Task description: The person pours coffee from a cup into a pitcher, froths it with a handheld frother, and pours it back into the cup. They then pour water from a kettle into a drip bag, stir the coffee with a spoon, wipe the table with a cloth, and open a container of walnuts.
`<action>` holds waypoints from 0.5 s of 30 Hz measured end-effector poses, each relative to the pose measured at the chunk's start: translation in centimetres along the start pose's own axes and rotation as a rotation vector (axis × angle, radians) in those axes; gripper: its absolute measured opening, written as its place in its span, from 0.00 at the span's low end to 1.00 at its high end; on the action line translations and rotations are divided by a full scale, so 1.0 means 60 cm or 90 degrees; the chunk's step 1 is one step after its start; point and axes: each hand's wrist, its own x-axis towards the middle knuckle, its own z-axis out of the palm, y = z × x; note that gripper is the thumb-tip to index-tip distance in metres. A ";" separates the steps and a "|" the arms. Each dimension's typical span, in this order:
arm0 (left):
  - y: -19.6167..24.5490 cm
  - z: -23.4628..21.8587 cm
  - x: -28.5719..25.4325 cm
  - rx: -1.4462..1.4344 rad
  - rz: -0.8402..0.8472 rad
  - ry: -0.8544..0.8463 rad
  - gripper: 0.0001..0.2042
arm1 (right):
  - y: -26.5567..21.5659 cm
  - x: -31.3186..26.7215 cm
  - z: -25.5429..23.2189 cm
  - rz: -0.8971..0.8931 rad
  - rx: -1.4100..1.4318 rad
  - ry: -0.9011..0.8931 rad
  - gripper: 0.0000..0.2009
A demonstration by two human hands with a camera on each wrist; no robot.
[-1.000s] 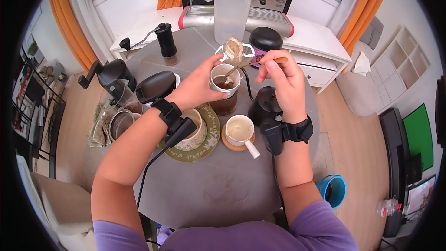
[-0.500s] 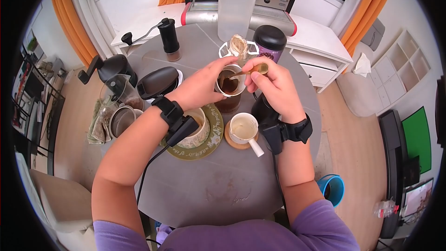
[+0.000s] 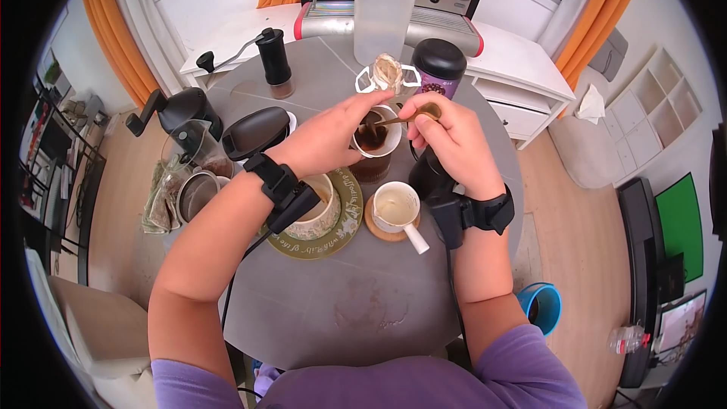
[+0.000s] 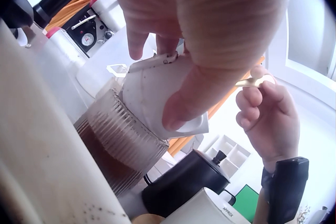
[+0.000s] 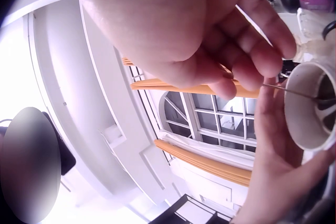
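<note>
My left hand [image 3: 326,136] holds a white cup [image 4: 152,92], thumb on one side and fingers on the other. The cup sits over a ribbed glass [image 4: 128,134] with brown liquid in it, and its mouth leans toward my right hand. Dark brown coffee shows inside the cup. Between thumb and fingers, my right hand [image 3: 454,140] pinches a thin gold-coloured spoon [image 3: 430,110]. The spoon's other end dips into the cup. Just behind stands a stained paper coffee bag [image 3: 388,72] with white hanger arms.
A black kettle [image 3: 425,176] stands under my right hand. Nearer are a white handled jug [image 3: 397,208] on a wooden coaster and a patterned cup on a green plate [image 3: 344,231]. A tall plastic pitcher [image 3: 385,23] and purple canister [image 3: 439,68] stand behind. Coffee grinders [image 3: 274,60] are left.
My right hand has come down and closer to the cup, and the spoon lies flatter. The cup has tipped so more of its dark inside shows. My left hand keeps its hold.
</note>
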 end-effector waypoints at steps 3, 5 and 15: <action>0.003 -0.003 0.000 0.007 -0.001 -0.011 0.38 | 0.002 -0.001 -0.002 0.005 0.085 -0.015 0.09; 0.004 -0.003 0.001 0.014 0.003 -0.015 0.38 | 0.006 0.000 -0.003 0.014 0.061 -0.056 0.09; 0.007 -0.010 0.005 0.034 0.010 -0.034 0.37 | 0.002 -0.003 -0.013 0.018 0.033 -0.090 0.08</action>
